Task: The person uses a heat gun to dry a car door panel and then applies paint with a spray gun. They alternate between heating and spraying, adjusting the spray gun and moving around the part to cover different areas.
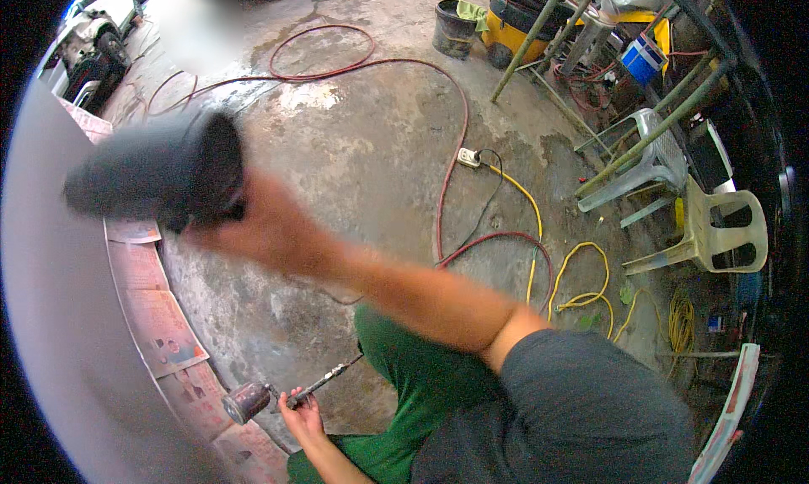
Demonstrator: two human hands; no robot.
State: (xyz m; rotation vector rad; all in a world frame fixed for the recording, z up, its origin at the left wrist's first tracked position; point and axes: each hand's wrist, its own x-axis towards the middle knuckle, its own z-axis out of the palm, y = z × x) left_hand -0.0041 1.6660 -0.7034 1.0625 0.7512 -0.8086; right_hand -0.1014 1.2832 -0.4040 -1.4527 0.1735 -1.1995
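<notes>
1. Right hand [274, 224] grips a blurred black tube [156, 165], raised beside the grey panel [63, 315], perhaps for reach.
2. Left hand [302, 414] grasps a spray gun [247, 402] low, perhaps for clearance.
3. Newspaper [162, 328] edges the panel, probably shielding.

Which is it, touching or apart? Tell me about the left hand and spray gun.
Touching. The head view shows the left hand gripping the spray gun, with no gap between them.
</notes>
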